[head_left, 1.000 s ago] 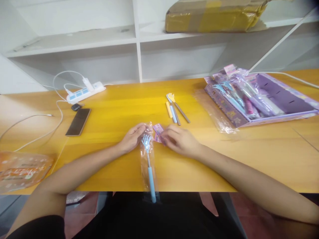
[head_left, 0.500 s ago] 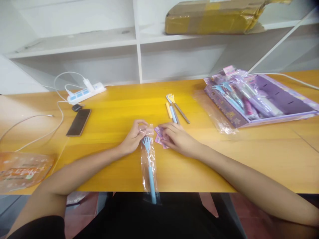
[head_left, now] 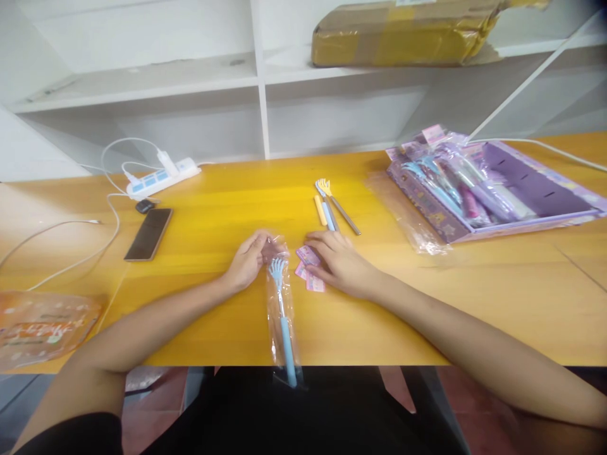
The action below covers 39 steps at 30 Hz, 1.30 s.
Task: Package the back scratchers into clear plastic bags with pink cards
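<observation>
A light-blue hand-shaped scratcher (head_left: 286, 341) lies in a clear plastic sleeve (head_left: 272, 316), its handle end reaching over the table's front edge. My left hand (head_left: 246, 260) pinches the sleeve's top left corner, above the scratcher's claw. To the right, my right hand (head_left: 342, 264) rests over several small pink and purple cards (head_left: 315, 282), fingers bent and slightly apart, thumb at the cards. Beyond that hand lie a yellow-clawed scratcher (head_left: 345, 215), a blue-handled one (head_left: 328, 216) and a short yellow handle (head_left: 320, 210).
At the right, a purple box (head_left: 535, 224) holds several wrapped scratchers, with a loose clear bag (head_left: 427, 243) beside it. A phone (head_left: 149, 234), a power strip (head_left: 164, 179) and an orange bag (head_left: 52, 325) are at the left. A taped carton (head_left: 403, 35) sits on the shelf.
My left fingers have drawn together at the sleeve's corner and moved slightly left. My right fingers have loosened over the cards, which now show more and are spread apart.
</observation>
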Available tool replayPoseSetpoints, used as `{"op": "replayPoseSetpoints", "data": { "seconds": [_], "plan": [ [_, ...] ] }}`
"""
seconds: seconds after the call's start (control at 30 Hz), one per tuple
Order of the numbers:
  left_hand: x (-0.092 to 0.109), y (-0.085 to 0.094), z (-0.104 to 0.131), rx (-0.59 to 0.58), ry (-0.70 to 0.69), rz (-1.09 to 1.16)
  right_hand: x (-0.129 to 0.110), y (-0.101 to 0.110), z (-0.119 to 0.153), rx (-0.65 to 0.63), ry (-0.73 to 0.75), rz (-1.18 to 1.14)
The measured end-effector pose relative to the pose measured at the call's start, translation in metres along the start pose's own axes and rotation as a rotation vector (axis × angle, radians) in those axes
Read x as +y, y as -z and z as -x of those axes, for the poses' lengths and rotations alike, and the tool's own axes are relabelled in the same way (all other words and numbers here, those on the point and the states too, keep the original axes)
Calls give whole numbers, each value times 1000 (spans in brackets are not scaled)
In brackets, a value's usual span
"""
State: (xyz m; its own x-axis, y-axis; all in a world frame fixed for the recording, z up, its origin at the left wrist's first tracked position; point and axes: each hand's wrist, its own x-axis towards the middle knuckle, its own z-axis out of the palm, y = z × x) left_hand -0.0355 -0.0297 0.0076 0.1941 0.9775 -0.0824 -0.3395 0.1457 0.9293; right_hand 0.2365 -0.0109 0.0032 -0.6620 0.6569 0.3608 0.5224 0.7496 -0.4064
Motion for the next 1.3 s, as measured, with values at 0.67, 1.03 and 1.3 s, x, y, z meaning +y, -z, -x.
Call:
{"op": "replayPoseSetpoints", "data": {
  "seconds": [0.67,1.03,1.3],
  "plan": [
    [-6,-41,-23,-138,-169,-187,6,7,-4,225,-65,-290],
    [-11,-36,-29,-182,-78,-302,-4,24,0,616,55,-155],
    [-6,-40,-27,-295,-101,-512,2,22,10,461,233,31]
  ]
}}
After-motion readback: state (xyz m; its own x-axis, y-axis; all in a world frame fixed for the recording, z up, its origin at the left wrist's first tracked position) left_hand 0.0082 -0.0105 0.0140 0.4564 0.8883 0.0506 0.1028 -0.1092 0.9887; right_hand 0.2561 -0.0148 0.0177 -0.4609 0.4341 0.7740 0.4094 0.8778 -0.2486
